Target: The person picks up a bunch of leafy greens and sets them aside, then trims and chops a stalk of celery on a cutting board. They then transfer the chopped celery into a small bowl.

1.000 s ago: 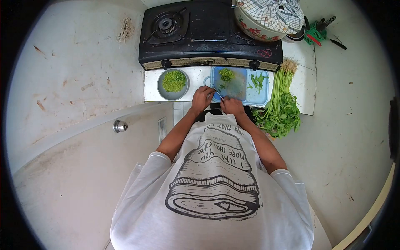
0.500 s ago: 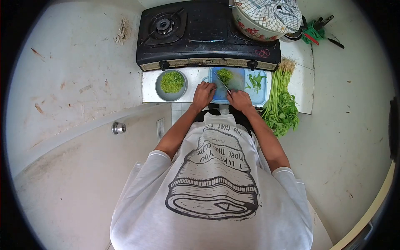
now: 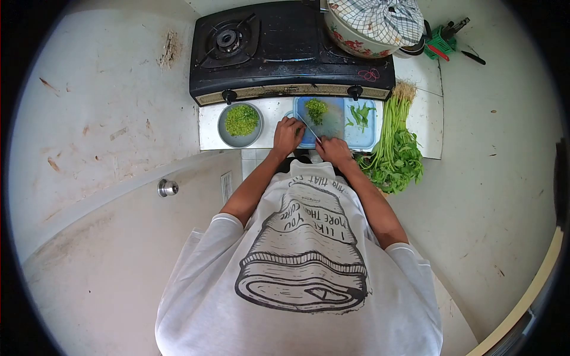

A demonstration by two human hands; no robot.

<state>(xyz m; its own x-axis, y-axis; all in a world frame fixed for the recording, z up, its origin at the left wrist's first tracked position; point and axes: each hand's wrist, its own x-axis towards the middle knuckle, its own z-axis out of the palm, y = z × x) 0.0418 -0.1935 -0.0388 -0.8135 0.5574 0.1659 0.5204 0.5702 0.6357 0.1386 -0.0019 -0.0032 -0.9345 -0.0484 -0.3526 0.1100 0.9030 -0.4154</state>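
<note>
My right hand (image 3: pixel 334 151) is closed around the handle of a kitchen knife (image 3: pixel 309 128), whose blade slants up and left over a blue cutting board (image 3: pixel 361 142). At the board's left edge, my left hand (image 3: pixel 287 136) has its fingers curled together beside the blade. What those fingers hold, if anything, is hidden. Beyond the blade lies a small heap of chopped greens (image 3: pixel 316 109). Several loose leaves (image 3: pixel 360 116) rest on the right part of the board. Left of it, a grey bowl (image 3: pixel 240 142) holds more finely chopped greens (image 3: pixel 241 120).
A black gas stove (image 3: pixel 291 77) stands behind the board, with a cloth-covered floral pot (image 3: pixel 362 47) on its right side. A bunch of leafy green stalks with roots (image 3: pixel 401 127) hangs over the counter edge. A green basket (image 3: pixel 439 43) with utensils sits at back right.
The knife blade has shifted down and slightly left, along with my right hand. The whole view has also moved a little. My left hand stays curled by the board's edge.
</note>
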